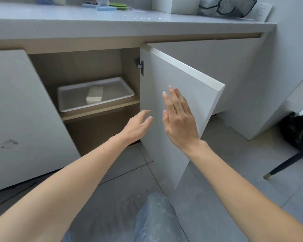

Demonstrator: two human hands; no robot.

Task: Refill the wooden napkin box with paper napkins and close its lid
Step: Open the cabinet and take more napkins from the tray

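Head view. A low cabinet under a grey tabletop (129,25) is shown with its white door (196,88) swung open on a dark hinge (140,65). Inside, a wooden shelf (98,111) carries a shallow white tray (72,99), and a small stack of folded paper napkins (94,95) lies in the middle of that tray. The left hand (138,126) is held before the cabinet opening, below the shelf edge, with fingers loosely spread and nothing grasped. The right hand (180,123) is raised flat in front of the door's face, fingers straight and close together, nothing held; it possibly touches the panel, though contact cannot be confirmed. The two hands are seen near each other but apart. A knee in blue jeans (156,219) is seen at the lower edge, above the grey tiled floor (234,168).
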